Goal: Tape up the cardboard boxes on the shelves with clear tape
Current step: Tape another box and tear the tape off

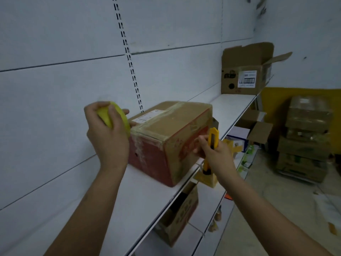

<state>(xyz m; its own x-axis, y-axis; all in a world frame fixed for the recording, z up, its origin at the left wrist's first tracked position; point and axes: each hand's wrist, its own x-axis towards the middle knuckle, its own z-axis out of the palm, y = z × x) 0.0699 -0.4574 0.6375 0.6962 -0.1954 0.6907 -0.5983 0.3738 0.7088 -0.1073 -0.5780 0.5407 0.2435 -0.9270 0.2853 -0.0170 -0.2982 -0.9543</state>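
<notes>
A: On the white shelf (158, 183), mid-height, one closed cardboard box (171, 137) sits near the front edge, clear tape already banding its top and running down the near end. Further along the same shelf, well apart, an open box (245, 78) stands with its flaps up, untaped.

B: Noted. Hands?

A: Left hand (108, 137) grasps the tape roll (118, 117), yellow core, held at the box's near top corner; the roll appears to touch or nearly touch the cardboard there. Right hand (215, 154) is clenched round a yellow utility knife (212, 143), upright, just beside the box's front face. Whether the blade is extended I cannot tell.

B: Step in hand?

A: Judged: finishing a strip on this box. The tape seems laid and the roll still attached at the corner.

B: Next move calls for?

A: Probably bringing the knife across to the roll side, keeping the strip taut with the left hand, cutting close to the cardboard, then pressing the loose end flat. After that, the open box needs its flaps folded down first.
</notes>
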